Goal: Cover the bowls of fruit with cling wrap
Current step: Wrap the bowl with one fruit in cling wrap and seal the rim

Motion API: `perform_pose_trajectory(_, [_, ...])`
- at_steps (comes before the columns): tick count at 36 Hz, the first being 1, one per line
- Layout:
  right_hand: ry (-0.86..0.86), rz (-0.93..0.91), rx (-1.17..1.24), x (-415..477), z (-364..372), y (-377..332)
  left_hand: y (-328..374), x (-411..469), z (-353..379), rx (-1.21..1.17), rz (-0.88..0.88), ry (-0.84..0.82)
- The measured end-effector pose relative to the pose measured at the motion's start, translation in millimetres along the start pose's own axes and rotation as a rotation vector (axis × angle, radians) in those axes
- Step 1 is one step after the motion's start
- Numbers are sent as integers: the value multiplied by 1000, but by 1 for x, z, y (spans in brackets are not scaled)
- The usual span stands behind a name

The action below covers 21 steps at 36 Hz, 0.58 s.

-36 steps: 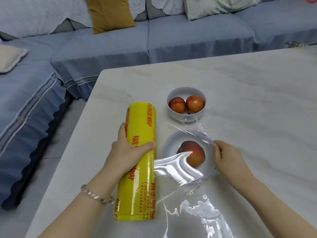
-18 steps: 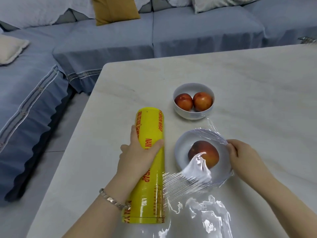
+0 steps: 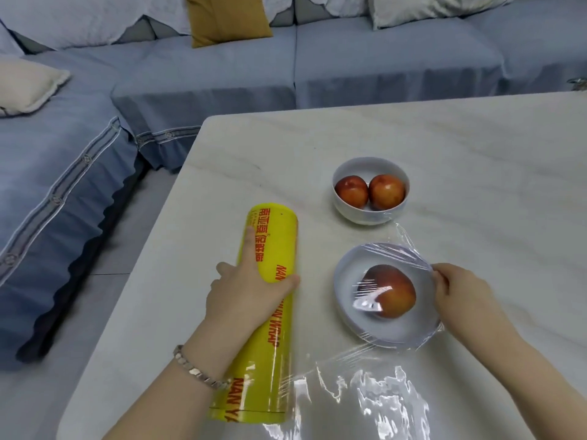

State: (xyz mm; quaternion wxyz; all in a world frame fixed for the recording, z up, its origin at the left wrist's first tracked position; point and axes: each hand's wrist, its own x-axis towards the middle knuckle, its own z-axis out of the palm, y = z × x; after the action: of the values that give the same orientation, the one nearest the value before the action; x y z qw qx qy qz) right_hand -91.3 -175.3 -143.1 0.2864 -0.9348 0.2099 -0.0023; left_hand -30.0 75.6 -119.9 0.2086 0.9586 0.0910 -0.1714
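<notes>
A big yellow cling wrap roll [image 3: 270, 281] lies lengthwise on the marble table [image 3: 460, 154]. My left hand [image 3: 246, 293] lies over its middle, thumb curled round its right side. To its right stands a white bowl [image 3: 349, 309] with one red fruit [image 3: 390, 295], clear film stretched over its top and right rim. My right hand [image 3: 460, 296] pinches that film at the bowl's right rim. A loose sheet of film [image 3: 365, 395] trails from the roll's near end across the table. A second white bowl [image 3: 370, 214] with two red fruits stands farther back, uncovered.
A blue sofa [image 3: 349, 68] wraps round the table's far and left sides, with a mustard cushion [image 3: 227, 17] and a pale pillow [image 3: 25, 84]. The table's left edge drops to a grey floor [image 3: 104, 236]. A small metal object [image 3: 579, 82] sits at the far right edge.
The film between roll and near bowl has torn away from the bowl's left side and now clings to the fruit and the right rim. My right hand stays at the rim.
</notes>
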Motion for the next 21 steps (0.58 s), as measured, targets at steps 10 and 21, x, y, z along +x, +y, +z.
perform_pose_trajectory(10, [173, -202, 1, 5, -2, -38, 2, 2, 5, -21, 0, 34])
perform_pose_trajectory(21, [-248, -540, -29, 57, 58, -110, 6, -5, -3, -135, 52, 43])
